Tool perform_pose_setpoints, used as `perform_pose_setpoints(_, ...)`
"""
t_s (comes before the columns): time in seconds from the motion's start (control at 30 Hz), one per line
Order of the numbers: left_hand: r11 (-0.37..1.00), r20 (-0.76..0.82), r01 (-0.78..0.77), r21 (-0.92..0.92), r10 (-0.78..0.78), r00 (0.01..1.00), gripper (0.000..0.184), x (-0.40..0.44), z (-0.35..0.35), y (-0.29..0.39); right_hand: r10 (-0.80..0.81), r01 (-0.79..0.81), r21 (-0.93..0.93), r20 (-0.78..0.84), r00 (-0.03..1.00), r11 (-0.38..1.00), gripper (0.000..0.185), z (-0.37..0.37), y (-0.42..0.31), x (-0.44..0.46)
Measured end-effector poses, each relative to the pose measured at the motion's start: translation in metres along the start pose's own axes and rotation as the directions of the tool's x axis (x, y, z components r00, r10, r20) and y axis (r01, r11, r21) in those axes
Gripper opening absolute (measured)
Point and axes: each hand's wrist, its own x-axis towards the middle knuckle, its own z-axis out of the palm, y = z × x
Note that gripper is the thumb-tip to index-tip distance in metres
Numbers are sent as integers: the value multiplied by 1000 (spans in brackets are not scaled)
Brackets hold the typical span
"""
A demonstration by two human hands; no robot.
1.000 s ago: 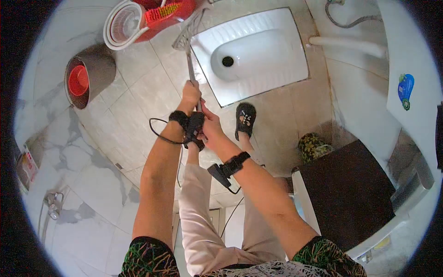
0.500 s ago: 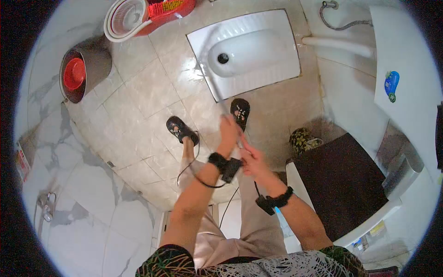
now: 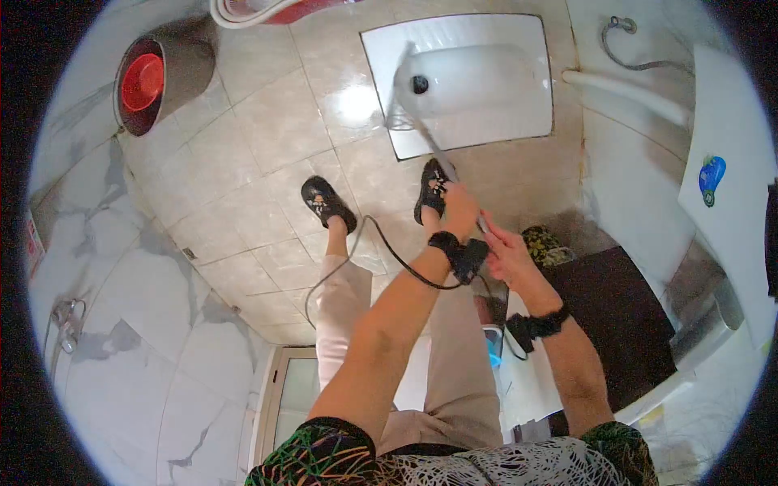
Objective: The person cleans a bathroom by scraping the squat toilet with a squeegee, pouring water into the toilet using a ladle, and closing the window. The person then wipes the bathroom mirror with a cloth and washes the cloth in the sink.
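Observation:
My left hand (image 3: 460, 209) is wrapped round the upper part of a long grey pole (image 3: 438, 155). Close behind it, near the pole's top end, my right hand (image 3: 510, 257) is closed on the same pole. The pole slants down and forward to a wide pale head (image 3: 400, 91), smeared by motion, so its exact kind cannot be told. That head lies over the left rim of the white squat toilet (image 3: 519, 120), beside the dark drain hole (image 3: 418, 84). Black straps with small boxes circle both wrists, and a black cable (image 3: 389, 257) loops from the left one.
My black clogs (image 3: 328, 202) stand on wet beige tiles (image 3: 267, 174). At the left lies a grey bin (image 3: 185, 69) with a red basin (image 3: 143, 82) inside. A dark-topped cabinet (image 3: 616, 316) is at my right; a white pipe (image 3: 628, 87) and hose (image 3: 636, 63) run along the wall.
The view has shifted, so the toilet and bin appear further up and right. Both hands have moved right in the picture with the pole, whose head now shows at the toilet's left rim.

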Motion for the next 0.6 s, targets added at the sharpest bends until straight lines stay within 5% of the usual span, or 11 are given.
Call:
perform_pose_setpoints(0.03,804,13,-163,572,190,982,28,5,-9,2,-39,38,-42,-28,999,998,41,4,-4,-13)
perform_pose_setpoints(0.07,406,109,-209,889,257,960,26,-6,14,-24,-76,71,-83,-59,995,994,42,7,-3,-24)
perform_pose_setpoints(0.1,-443,204,-44,896,321,925,24,-18,40,-52,-135,117,-204,-78,988,972,40,13,1,-30)
perform_pose_setpoints(0.13,-798,295,148,584,380,877,23,-30,67,-82,-188,172,-256,-39,981,951,41,17,9,-28)
perform_pose_setpoints(0.27,-690,387,108,716,521,761,28,-84,105,-49,-411,386,-608,106,905,694,40,34,71,25)
perform_pose_setpoints(0.3,-725,441,107,680,521,730,30,-92,107,-29,-243,263,-559,113,964,786,40,50,61,30)
perform_pose_setpoints(0.33,-436,227,159,886,706,671,31,-93,121,-32,-70,126,-503,130,989,855,39,59,50,32)
perform_pose_setpoints(0.4,-221,81,128,967,742,665,29,-81,115,-21,-335,322,-672,117,935,666,34,49,62,54)
perform_pose_setpoints(0.43,-713,345,168,681,514,785,20,-72,98,-11,-455,395,-742,136,880,542,33,44,64,61)
perform_pose_setpoints(0.47,-851,356,171,496,379,854,17,-59,90,-18,-436,365,-718,95,895,593,34,35,49,53)
perform_pose_setpoints(0.6,-991,392,-29,133,26,920,19,15,47,-62,-144,35,-687,-103,984,726,40,-15,-43,-8)
